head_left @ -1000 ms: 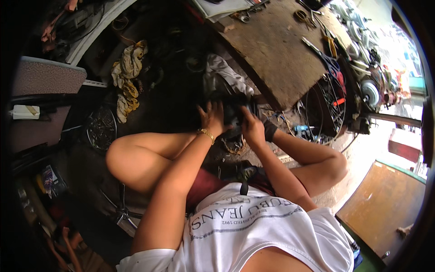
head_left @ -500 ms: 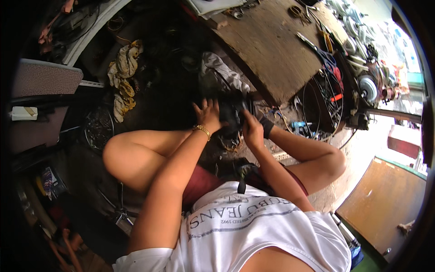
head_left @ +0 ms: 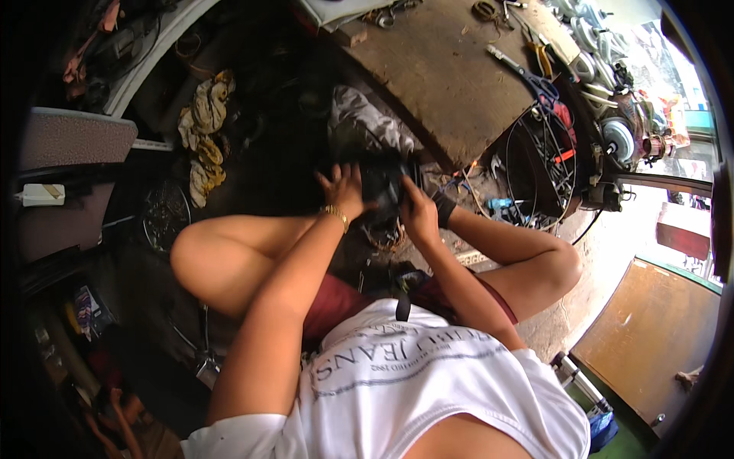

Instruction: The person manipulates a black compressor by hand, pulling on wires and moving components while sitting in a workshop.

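Between my bent legs is a black object (head_left: 382,186), too dark for me to make out its kind. My left hand (head_left: 345,193), with a gold bracelet at the wrist, lies at its left side with the fingers spread. On the other side, my right hand (head_left: 419,210) has curled fingers against the object's right edge; what they grip is hidden. A crumpled grey-white cloth (head_left: 367,118) lies just beyond the hands. Some brownish strands or wires (head_left: 384,239) show below the black object.
A wooden bench top (head_left: 440,76) juts in at the far right, bearing scissors (head_left: 527,76) and other tools. Beside it, a container holds tools and wires (head_left: 554,157). A yellow-stained rag (head_left: 205,138) and a round basin of small metal parts (head_left: 166,216) lie to the left.
The view has shifted slightly, so the bench and hands sit a little further left. Both hands stay at the black object, in nearly the same pose.
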Action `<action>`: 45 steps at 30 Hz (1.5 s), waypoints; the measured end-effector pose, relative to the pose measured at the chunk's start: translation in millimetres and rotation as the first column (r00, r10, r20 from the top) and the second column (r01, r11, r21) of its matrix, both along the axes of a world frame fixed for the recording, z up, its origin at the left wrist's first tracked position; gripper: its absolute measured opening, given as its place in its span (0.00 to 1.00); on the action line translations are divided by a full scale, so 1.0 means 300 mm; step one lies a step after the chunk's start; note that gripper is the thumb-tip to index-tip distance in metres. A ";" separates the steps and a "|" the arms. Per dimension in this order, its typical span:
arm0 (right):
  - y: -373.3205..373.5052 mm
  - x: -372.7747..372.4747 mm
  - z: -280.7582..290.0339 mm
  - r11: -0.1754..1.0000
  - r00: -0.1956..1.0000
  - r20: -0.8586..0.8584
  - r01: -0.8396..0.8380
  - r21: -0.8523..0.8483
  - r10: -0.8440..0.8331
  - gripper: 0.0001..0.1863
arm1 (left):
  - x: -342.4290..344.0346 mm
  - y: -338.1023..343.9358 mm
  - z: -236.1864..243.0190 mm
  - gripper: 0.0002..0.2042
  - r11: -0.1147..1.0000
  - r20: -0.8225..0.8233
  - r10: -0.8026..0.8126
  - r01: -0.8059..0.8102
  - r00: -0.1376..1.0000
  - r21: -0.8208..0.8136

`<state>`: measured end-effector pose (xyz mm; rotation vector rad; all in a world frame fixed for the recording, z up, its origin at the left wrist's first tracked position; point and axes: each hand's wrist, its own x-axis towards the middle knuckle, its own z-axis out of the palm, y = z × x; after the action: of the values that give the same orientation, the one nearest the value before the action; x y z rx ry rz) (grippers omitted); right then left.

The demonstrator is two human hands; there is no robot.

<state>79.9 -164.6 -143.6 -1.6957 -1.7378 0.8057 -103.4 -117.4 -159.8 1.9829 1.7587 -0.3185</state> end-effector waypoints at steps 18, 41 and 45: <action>-0.188 0.072 0.256 0.989 0.999 0.009 -0.034 -0.144 0.035 0.23 | -0.032 -0.008 -0.044 0.56 0.996 -0.002 0.084 -0.084 0.996 0.021; 0.118 -0.071 -0.042 0.998 0.998 0.028 -0.058 -0.035 0.059 0.27 | 0.009 -0.003 -0.025 0.53 0.997 0.042 0.054 -0.057 0.998 0.061; -0.089 -0.003 0.173 0.990 1.000 -0.018 -0.016 -0.140 0.013 0.23 | -0.041 -0.039 -0.027 0.53 0.994 0.016 0.099 -0.099 0.995 0.045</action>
<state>79.1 -191.2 -91.8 -1.7630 -1.7192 0.9659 -115.5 -129.1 -168.0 1.9166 1.8636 -0.2324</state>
